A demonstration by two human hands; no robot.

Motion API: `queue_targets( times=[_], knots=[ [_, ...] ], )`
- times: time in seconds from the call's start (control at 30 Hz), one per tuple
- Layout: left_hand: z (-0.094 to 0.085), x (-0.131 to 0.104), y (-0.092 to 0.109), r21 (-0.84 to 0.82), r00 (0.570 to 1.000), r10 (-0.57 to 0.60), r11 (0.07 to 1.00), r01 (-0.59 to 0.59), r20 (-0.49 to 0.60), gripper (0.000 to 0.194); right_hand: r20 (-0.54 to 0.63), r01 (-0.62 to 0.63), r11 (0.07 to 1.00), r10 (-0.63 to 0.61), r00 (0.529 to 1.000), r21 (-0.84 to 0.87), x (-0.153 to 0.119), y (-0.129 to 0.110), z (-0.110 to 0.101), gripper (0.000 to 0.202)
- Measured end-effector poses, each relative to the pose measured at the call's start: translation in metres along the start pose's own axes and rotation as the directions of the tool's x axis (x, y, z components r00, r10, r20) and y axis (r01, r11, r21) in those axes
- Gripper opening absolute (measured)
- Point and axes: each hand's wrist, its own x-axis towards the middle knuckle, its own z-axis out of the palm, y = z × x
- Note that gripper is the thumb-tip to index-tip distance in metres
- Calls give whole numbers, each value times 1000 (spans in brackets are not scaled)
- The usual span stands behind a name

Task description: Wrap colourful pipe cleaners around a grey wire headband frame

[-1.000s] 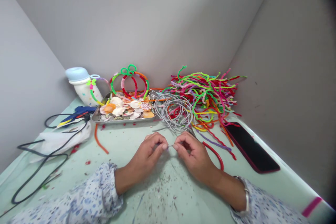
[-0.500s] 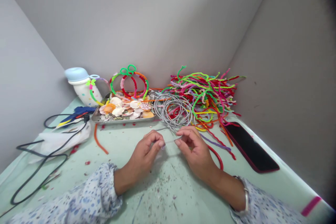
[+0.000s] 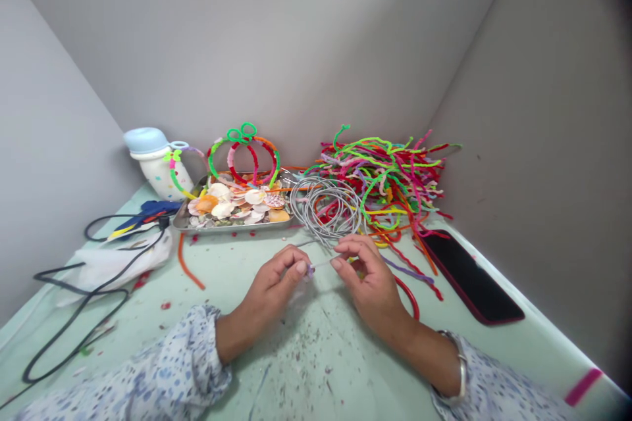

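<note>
My left hand (image 3: pixel 276 286) is closed in a pinch around a small purple fuzzy piece (image 3: pixel 311 270), most of it hidden by the fingertips. From there a thin grey wire (image 3: pixel 323 264) runs across to my right hand (image 3: pixel 368 276), where thumb and forefinger pinch it. Both hands hover just above the front middle of the table. Right behind them lies a loose coil of grey wire (image 3: pixel 326 210). Whether the pinched wire joins the coil I cannot tell.
Behind stand a metal tray (image 3: pixel 232 230) of seashells (image 3: pixel 222 209), pipe-cleaner hoops (image 3: pixel 241 135) and a white bottle (image 3: pixel 160 171). A heap of pipe cleaners (image 3: pixel 385 171) and a phone (image 3: pixel 474 276) are on the right. A black cable (image 3: pixel 74 296) loops at left. Debris specks the table (image 3: pixel 296 381).
Both hands stay in nearly the same place. The purple piece shows slightly more at my left fingertips, and the wire between the hands slants up a little more towards the right.
</note>
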Motion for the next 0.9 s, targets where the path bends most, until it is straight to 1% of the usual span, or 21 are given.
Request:
queue_targets(
  times=[0.17, 0.4, 0.57, 0.63, 0.77, 0.9],
  knots=[
    [0, 1, 1, 40, 1000, 8, 999, -8, -13, 24, 13, -1, 1000, 1, 1000, -1, 0, 2, 0, 9],
    [-1, 2, 2, 108, 999, 34, 994, -34, 6, 26, 21, 4, 1000, -4, 1000, -7, 0, 1, 0, 8],
    [1, 1, 0, 66, 999, 22, 998, -21, -25, 24, 3, 21, 1000, -21, 1000, 12, 1, 0, 0, 13],
    [1, 1, -1, 50, 999, 20, 999, -19, -31, 23, 16, 40, 999, -40, 999, 20, 1, 0, -1, 15],
    [1, 0, 1, 15, 999, 42, 999, -41, -8, 23, 44, 71, 997, -71, 996, 9, 0, 1, -2, 10],
    [-1, -1, 1, -6, 998, 51, 999, -51, -19, 21, -18, 68, 998, -68, 998, 17, 0, 4, -1, 9]
  ],
)
